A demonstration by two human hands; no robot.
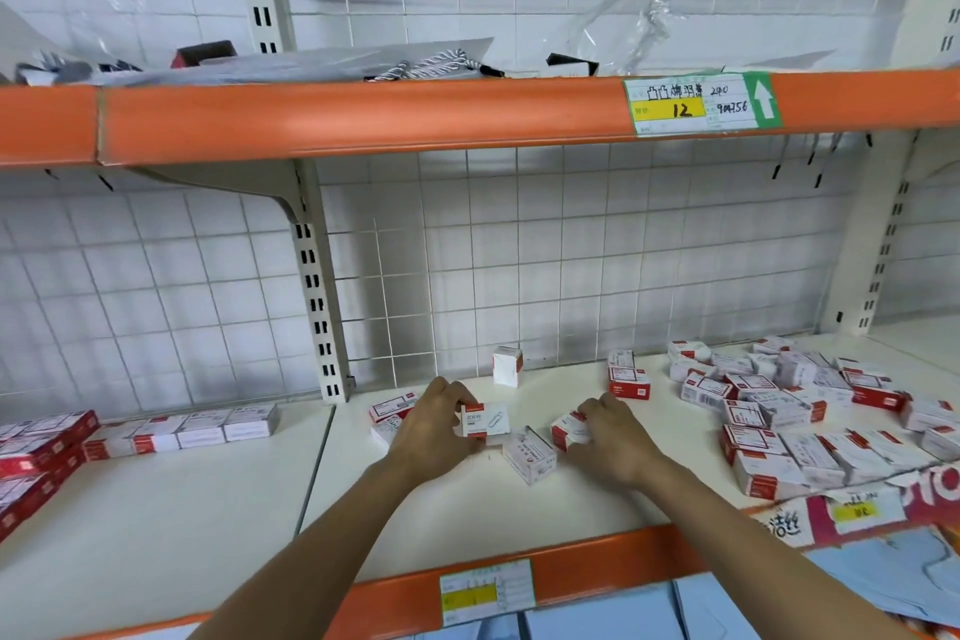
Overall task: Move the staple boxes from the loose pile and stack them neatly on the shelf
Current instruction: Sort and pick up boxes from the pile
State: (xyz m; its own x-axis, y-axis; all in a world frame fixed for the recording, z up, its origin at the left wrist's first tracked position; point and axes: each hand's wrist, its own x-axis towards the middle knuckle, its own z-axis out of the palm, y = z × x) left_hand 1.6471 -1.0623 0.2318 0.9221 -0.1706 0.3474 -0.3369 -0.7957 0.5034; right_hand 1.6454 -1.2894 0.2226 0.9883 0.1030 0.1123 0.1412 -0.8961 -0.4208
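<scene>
On the white shelf (pixel 467 509), a loose pile of red-and-white staple boxes (pixel 810 411) covers the right side. My left hand (pixel 434 424) grips one small box (pixel 485 421) with a clip picture on its face, beside two flat boxes (pixel 389 408) at the shelf's left end. My right hand (pixel 608 434) holds another box (pixel 569 429) at its left edge. Between the hands a box (pixel 530 455) lies tilted on the shelf. One box (pixel 507 365) stands upright near the back grid. A short stack (pixel 628 377) stands further right.
A neat row of red-and-white boxes (pixel 176 431) lies on the neighbouring shelf to the left. An orange shelf edge (pixel 363 114) with a price label (pixel 696 104) runs overhead. The front orange rail (pixel 597 566) carries labels. Blue packs (pixel 597 618) lie below.
</scene>
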